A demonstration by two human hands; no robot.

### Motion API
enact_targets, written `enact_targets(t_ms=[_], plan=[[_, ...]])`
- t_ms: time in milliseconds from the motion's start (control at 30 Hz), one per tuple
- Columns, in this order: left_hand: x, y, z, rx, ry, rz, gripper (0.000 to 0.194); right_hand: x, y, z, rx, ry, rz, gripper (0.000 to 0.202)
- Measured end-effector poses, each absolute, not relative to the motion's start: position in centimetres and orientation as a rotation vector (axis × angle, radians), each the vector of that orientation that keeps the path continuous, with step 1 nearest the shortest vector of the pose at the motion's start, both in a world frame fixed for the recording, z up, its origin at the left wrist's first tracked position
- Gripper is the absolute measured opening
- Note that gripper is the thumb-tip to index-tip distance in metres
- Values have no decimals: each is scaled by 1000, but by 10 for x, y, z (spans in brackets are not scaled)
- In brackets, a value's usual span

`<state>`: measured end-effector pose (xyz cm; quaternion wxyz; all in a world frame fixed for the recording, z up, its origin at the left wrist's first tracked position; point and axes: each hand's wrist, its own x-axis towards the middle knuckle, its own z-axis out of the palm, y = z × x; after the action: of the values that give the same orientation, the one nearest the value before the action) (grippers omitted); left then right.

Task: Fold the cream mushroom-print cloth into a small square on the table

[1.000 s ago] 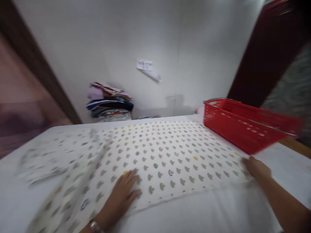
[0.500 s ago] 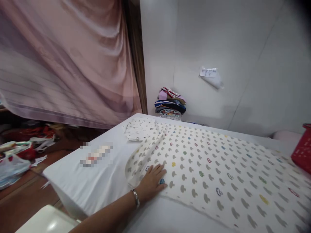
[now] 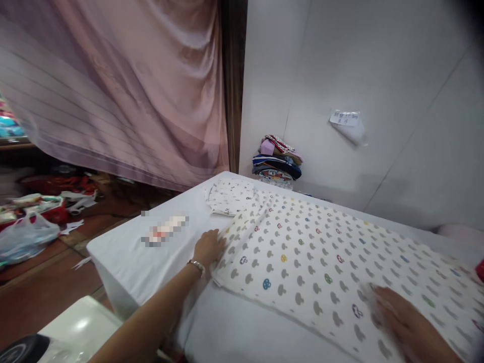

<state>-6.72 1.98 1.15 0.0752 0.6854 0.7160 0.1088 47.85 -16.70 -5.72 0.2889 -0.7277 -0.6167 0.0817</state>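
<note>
A white cloth with grey and coloured mushroom prints (image 3: 310, 262) lies spread over a white-covered table (image 3: 242, 322). At the cloth's left edge is my left hand (image 3: 208, 248), a bracelet on its wrist, its fingers apart and touching the edge. My right hand (image 3: 401, 312) is over the near right part of the cloth; motion blurs its fingers, and whether it grips anything is unclear. Another white cloth with small dark prints (image 3: 230, 196) lies folded at the far left end, touching the mushroom cloth.
A pixelated item (image 3: 166, 231) rests on the table's left side. Folded fabrics (image 3: 278, 159) are stacked behind the table by the wall. A pink curtain (image 3: 151, 91) hangs at the left, above a plastic bag (image 3: 30, 237) on the floor. Nearer stands a pale glossy surface (image 3: 81, 322).
My left hand has moved off the cloth's top to its left edge, which now lies flatter and straighter. My right hand has come into view. The camera view has shifted left.
</note>
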Motion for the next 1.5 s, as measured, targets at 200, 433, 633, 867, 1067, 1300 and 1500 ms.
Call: enact_targets(t_ms=[200, 433, 633, 867, 1067, 1300, 1500], plan=[[-62, 38, 18, 1892, 2057, 167, 31, 354, -107, -31, -1690, -2148, 558, 48], [-52, 34, 40, 1736, 1862, 646, 27, 268, -75, 6, -1353, -2010, 959, 42], [45, 0, 70, 2159, 1458, 659, 28, 262, -34, 16, -1284, -1245, 1149, 37], [134, -59, 22, 2653, 1006, -119, 30, 305, -24, -26, -1212, -643, 1193, 30], [111, -70, 21, 2593, 1025, -18, 29, 305, -25, -32, -1231, -715, 1215, 31], [80, -83, 27, 2551, 955, 66, 22, 299, -17, -24, -1365, -773, 1209, 22], [63, -79, 44, 2418, 911, 433, 22, 280, -1, 1, -1490, -803, 1413, 35]])
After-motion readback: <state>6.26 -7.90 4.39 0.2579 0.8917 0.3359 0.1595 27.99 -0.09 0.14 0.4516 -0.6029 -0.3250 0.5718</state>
